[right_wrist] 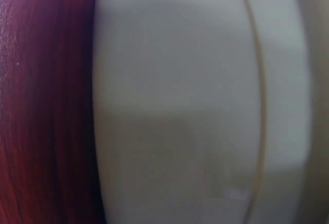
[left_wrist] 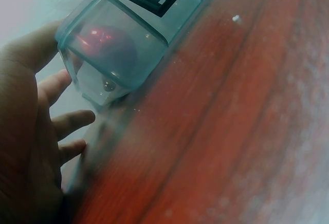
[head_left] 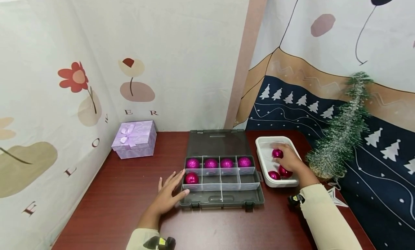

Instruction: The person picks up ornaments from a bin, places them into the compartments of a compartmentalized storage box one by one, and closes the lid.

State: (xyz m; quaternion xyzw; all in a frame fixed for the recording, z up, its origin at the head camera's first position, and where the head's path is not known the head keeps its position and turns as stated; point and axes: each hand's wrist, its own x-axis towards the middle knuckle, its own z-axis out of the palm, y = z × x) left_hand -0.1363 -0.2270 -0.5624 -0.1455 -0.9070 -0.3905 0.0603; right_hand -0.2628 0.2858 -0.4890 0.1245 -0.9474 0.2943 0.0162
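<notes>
A grey see-through divider box [head_left: 222,205] lies on the table with its lid [head_left: 218,143] folded back. Glittery magenta Christmas balls [head_left: 211,163] fill its back row, and one shiny ball [head_left: 192,178] sits at the left of the middle row. My left hand [head_left: 168,196] rests against the box's left side, fingers spread; the left wrist view shows the fingertips by its clear wall [left_wrist: 115,44]. Inside the white tray [head_left: 259,152], my right hand [head_left: 288,158] pinches a shiny magenta ball [head_left: 277,153]. Other shiny balls [head_left: 274,175] lie near the tray's front. Only the tray's wall [right_wrist: 175,80] fills the right wrist view.
A lilac gift box [head_left: 137,140] with a bow stands at the back left. To the right, a small tinsel tree [head_left: 343,134] stands beside the tray, with a white star [head_left: 337,198] near the right sleeve. Printed cloth walls [head_left: 181,62] enclose the table [head_left: 129,192].
</notes>
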